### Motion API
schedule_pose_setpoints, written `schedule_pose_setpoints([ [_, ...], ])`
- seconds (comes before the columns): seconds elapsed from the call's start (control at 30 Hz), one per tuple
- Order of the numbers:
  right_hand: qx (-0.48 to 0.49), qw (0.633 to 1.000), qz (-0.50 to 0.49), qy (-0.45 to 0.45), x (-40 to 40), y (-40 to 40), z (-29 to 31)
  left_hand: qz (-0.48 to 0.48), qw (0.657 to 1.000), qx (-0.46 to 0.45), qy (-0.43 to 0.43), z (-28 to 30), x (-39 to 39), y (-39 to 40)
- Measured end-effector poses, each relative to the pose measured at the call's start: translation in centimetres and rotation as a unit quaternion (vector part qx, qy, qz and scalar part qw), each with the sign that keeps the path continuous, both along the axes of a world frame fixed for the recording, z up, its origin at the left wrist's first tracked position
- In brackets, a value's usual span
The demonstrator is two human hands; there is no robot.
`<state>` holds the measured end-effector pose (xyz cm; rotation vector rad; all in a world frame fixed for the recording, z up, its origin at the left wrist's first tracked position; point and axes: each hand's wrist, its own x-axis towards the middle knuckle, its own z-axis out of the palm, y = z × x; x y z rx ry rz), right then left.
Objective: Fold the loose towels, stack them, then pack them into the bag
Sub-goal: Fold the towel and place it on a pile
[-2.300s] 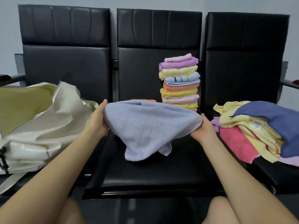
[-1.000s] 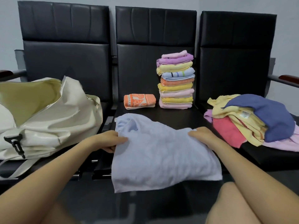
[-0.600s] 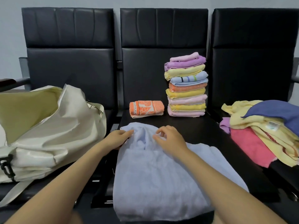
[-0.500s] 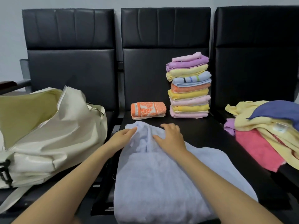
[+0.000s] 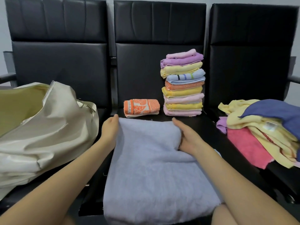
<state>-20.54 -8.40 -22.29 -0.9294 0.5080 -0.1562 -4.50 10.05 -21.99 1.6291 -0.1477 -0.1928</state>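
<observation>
Towel [image 5: 151, 172], pale blue, soft and limp, lies on the middle seat [image 5: 203, 127] half folded, left hand [image 5: 110, 132] and right hand [image 5: 186, 137] each closing a grip on its far fold's ends, the best hold since slack cloth sags between them.

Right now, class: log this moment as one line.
step: folding | towel: on seat, far edge doubled | left hand: holds fold | right hand: holds fold | bag: open

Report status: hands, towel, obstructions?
Both hands, left and right, grip the pale blue towel's far fold on the seat. Nothing obstructing.
</observation>
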Motion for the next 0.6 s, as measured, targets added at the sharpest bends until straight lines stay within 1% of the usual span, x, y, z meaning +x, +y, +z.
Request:
schedule_pose_setpoints([
  [0.07,0.069,0.996,-0.051,-0.035,-0.1,-0.7,0.3,0.001,0.986,-0.122,0.112,0.4,0.2,0.4],
  [0.1,0.086,0.990,-0.099,-0.046,0.0,-1.2,0.4,-0.007,0.974,-0.177,0.142,0.5,0.3,0.7],
  [0.13,0.090,0.982,-0.160,-0.054,-0.1,-1.8,0.4,-0.015,0.962,-0.225,0.155,0.7,0.3,0.8],
  [0.17,0.090,0.970,-0.218,-0.060,-0.2,-2.5,0.5,-0.017,0.956,-0.249,0.155,0.8,0.5,1.0],
  [0.2,0.089,0.957,-0.266,-0.066,-0.4,-3.5,0.4,-0.020,0.958,-0.246,0.144,1.1,0.7,1.1],
  [0.23,0.087,0.947,-0.301,-0.068,-0.8,-4.0,0.5,-0.025,0.974,-0.200,0.106,1.3,0.9,1.2],
  [0.27,0.078,0.939,-0.330,-0.060,-1.1,-4.5,0.3,-0.038,0.992,-0.110,0.037,1.1,1.2,1.4],
  [0.3,0.041,0.937,-0.343,-0.045,-1.5,-4.8,0.2,-0.065,0.997,0.015,-0.049,0.9,1.1,1.6],
  [0.33,-0.031,0.939,-0.344,-0.006,-1.8,-4.9,0.2,-0.105,0.975,0.147,-0.130,0.3,1.1,1.7],
  [0.37,-0.128,0.935,-0.327,0.053,-2.0,-4.8,0.1,-0.159,0.933,0.267,-0.183,-0.5,0.9,1.7],
  [0.4,-0.220,0.924,-0.287,0.120,-2.1,-4.6,-0.1,-0.212,0.878,0.373,-0.210,-1.2,0.6,1.6],
  [0.43,-0.283,0.910,-0.241,0.186,-2.3,-4.1,-0.2,-0.247,0.824,0.456,-0.228,-1.8,0.2,1.4],
  [0.47,-0.322,0.895,-0.196,0.237,-2.2,-3.8,-0.3,-0.256,0.784,0.508,-0.248,-2.0,-0.1,1.0],
  [0.5,-0.353,0.883,-0.165,0.263,-2.3,-3.4,-0.2,-0.245,0.768,0.527,-0.269,-2.1,-0.4,0.7],
  [0.53,-0.376,0.875,-0.140,0.271,-2.3,-3.0,-0.2,-0.226,0.771,0.523,-0.283,-2.0,-0.6,0.3],
  [0.6,-0.379,0.871,-0.125,0.286,-1.9,-2.5,0.2,-0.204,0.799,0.482,-0.295,-2.0,-0.9,-0.4],
])
